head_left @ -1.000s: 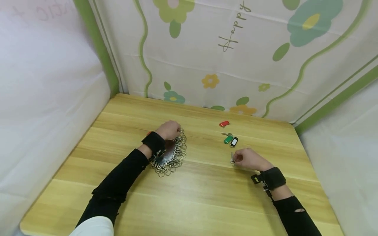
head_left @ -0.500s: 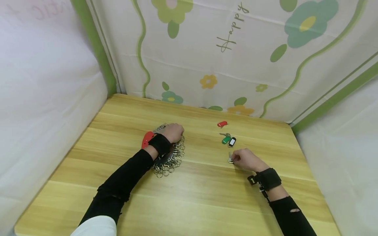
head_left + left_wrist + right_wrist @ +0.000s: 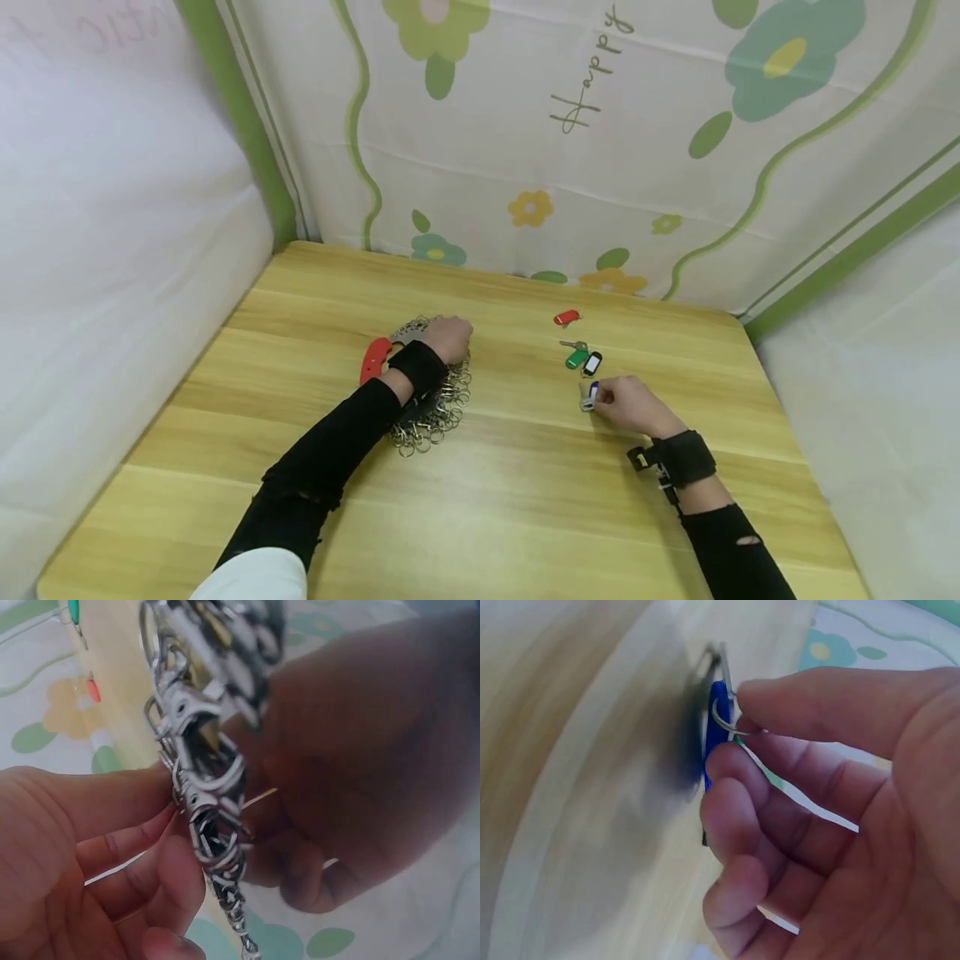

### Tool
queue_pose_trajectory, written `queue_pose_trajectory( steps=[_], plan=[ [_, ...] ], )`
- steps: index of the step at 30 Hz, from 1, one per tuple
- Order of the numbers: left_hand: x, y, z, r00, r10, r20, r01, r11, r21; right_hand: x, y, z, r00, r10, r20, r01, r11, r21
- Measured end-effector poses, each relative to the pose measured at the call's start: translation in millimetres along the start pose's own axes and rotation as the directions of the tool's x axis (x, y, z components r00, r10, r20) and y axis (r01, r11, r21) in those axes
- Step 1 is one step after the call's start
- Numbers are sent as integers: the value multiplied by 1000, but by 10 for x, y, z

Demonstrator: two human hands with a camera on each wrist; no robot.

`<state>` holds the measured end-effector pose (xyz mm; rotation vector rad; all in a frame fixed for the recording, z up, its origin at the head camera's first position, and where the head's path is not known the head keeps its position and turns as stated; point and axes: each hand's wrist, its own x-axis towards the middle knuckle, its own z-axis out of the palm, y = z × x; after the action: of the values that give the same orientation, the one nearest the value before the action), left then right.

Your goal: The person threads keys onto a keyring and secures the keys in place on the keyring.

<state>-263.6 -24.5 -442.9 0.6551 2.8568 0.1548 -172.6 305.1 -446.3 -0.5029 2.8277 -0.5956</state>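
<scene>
A round shiny metal plate [image 3: 407, 333] with a red handle [image 3: 373, 361] lies left of centre, its edge hung with several snap hooks with rings [image 3: 452, 400]. My left hand [image 3: 448, 338] reaches over it, thumb and fingertips pinching a key ring [image 3: 174, 791] at the far right edge. The polished plate mirrors this hand in the left wrist view. On the right, my right hand [image 3: 632, 405] pinches the ring [image 3: 731, 730] of a blue key tag [image 3: 718, 724] between thumb and index finger. A silver key [image 3: 586, 405] is beside that tag, close over the table.
Beyond the right hand lie a black-edged tag [image 3: 592, 363], a green tag [image 3: 577, 358] with a key [image 3: 573, 344], and a red tag [image 3: 567, 317]. Flower-printed cloth [image 3: 480, 167] rises behind the wooden table [image 3: 495, 500]; white cloth [image 3: 135, 250] hangs at the sides.
My left hand has shifted right along the plate's edge, uncovering the red handle. The right hand stays near its spot, and the blue tag now shows at its fingertips.
</scene>
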Motion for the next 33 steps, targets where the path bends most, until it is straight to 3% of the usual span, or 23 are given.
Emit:
queue_pose_trajectory(
  steps=[5, 11, 22, 28, 33],
  plan=[
    [8, 44, 5, 999, -29, 19, 29, 1000, 9, 17, -48, -2, 999, 19, -41, -17, 999, 49],
    [18, 39, -46, 998, -16, 54, 15, 1000, 16, 75, -150, -57, 993, -17, -120, 28, 995, 96],
    [-83, -53, -115, 994, 87, 59, -78, 986, -145, 209, -326, -126, 988, 29, -154, 8, 972, 233],
    [-155, -41, -199, 993, 58, 100, -32, 968, -249, 356, -445, -86, 992, 51, -115, -4, 928, 372],
    [-147, -53, -194, 993, 44, 109, -15, 967, -254, 526, -497, -3, 997, 61, -53, -27, 875, 483]
  ],
)
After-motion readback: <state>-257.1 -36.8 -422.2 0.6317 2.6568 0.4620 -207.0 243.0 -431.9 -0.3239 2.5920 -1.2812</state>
